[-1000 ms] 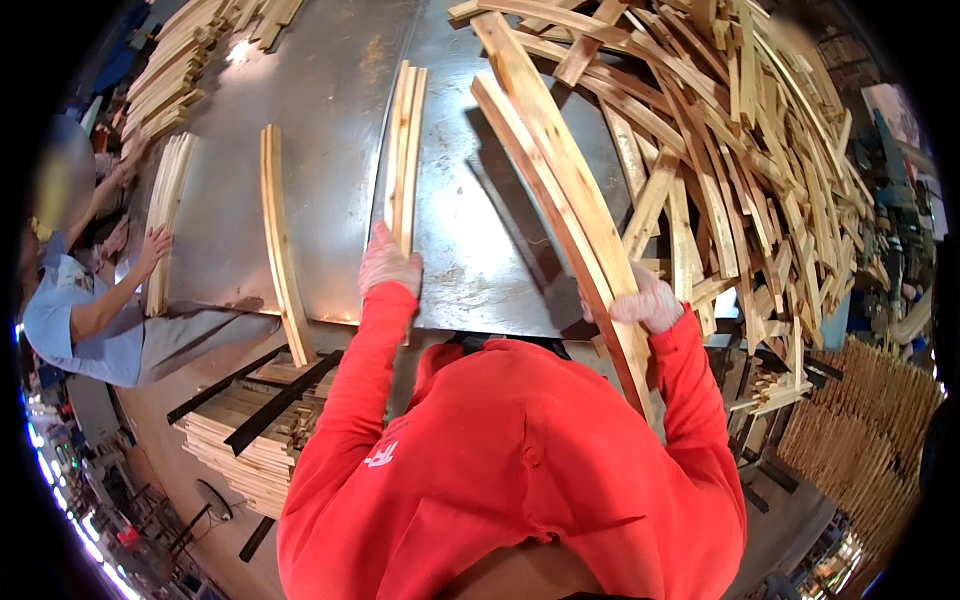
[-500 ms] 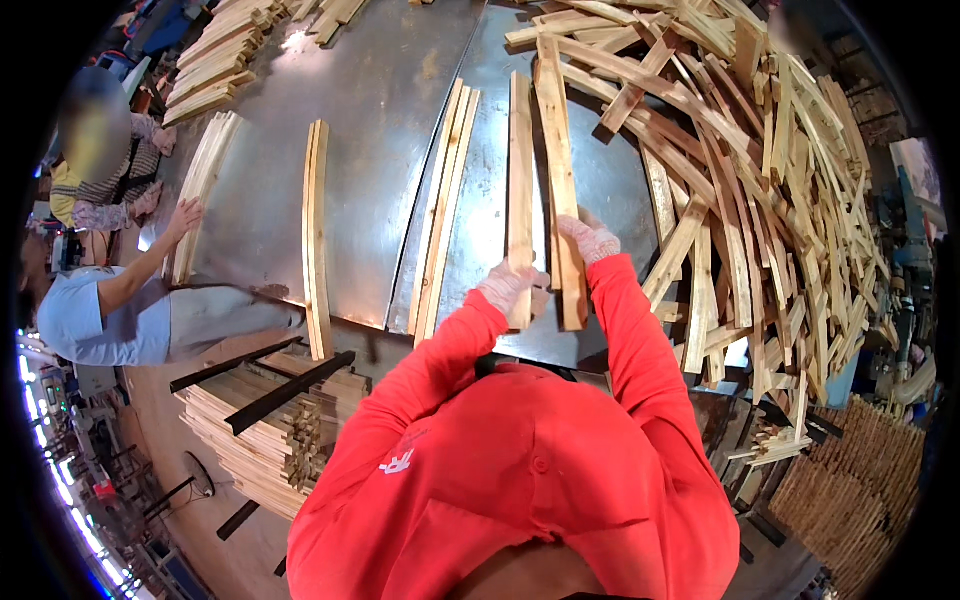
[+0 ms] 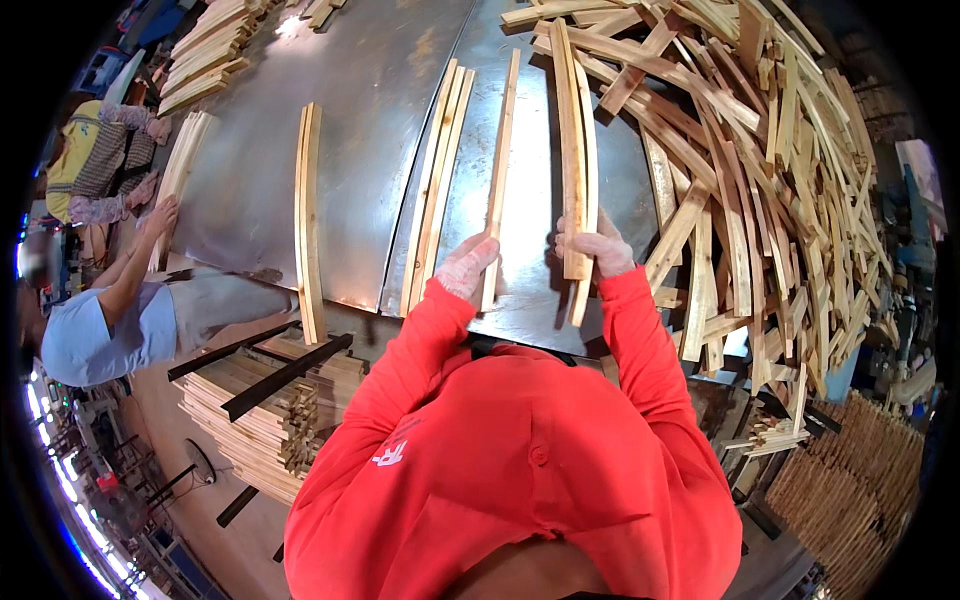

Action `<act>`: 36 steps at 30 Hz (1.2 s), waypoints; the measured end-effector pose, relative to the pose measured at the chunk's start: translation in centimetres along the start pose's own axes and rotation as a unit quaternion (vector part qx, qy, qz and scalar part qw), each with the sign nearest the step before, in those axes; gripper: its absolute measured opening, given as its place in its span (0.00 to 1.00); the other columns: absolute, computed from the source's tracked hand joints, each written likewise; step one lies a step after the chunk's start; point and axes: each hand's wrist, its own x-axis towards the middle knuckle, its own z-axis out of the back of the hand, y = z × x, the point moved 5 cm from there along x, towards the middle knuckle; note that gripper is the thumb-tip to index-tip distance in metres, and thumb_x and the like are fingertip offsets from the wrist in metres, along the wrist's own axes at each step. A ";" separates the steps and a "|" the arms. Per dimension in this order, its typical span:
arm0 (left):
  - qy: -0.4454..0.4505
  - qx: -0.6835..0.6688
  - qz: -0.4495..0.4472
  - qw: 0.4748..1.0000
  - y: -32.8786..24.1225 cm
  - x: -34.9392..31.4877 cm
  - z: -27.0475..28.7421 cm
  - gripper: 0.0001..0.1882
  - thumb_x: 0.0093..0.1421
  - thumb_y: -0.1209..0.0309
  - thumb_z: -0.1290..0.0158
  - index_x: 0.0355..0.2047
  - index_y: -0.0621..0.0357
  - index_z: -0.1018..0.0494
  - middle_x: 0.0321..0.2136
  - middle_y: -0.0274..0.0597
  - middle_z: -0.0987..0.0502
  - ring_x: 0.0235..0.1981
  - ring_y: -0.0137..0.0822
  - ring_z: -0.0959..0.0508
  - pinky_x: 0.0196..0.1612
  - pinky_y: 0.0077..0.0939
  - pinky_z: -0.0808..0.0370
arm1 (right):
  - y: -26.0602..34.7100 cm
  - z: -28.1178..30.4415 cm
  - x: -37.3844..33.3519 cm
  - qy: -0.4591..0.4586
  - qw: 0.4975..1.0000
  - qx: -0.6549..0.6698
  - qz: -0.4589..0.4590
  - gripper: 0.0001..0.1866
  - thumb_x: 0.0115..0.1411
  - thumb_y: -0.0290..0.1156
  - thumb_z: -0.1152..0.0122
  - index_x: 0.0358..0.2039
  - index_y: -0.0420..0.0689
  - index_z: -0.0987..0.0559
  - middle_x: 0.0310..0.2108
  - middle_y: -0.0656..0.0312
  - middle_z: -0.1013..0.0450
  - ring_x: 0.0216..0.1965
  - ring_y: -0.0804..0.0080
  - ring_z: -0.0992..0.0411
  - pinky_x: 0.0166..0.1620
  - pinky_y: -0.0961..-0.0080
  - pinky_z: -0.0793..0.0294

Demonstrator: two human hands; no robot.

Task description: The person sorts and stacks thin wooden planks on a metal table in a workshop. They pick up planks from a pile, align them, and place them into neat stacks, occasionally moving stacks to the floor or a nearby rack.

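My left hand, in a pale glove, is closed round the near end of a narrow wooden strip, which stands on edge over the metal table. To the right, my gloved right hand grips the near part of a pair of wooden strips lying against each other, one reaching nearer to me. The fingers on the strips' left side show only in part. Left of my left hand, a few strips lie side by side on the metal table.
A big tangled heap of wooden strips covers the table's right side. Farther left lies another pair of strips. A co-worker in a light blue shirt handles strips at the left edge. Stacked wood sits below the table.
My left hand has moved left with its strip, now turned on edge. The strips by my right hand now lie together. The co-worker's strips have shifted left.
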 end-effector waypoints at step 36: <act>0.115 0.131 0.076 0.982 1.0 0.3 -4.9 0.23 0.62 0.64 0.47 0.54 0.64 0.34 0.36 0.43 0.21 0.28 0.33 0.20 0.26 0.26 0.22 | -1.4 -2.2 -1.6 -0.102 0.993 0.058 -0.032 0.25 0.56 0.27 0.44 0.55 0.35 0.32 0.45 0.51 0.26 0.43 0.63 0.26 0.45 0.70 0.23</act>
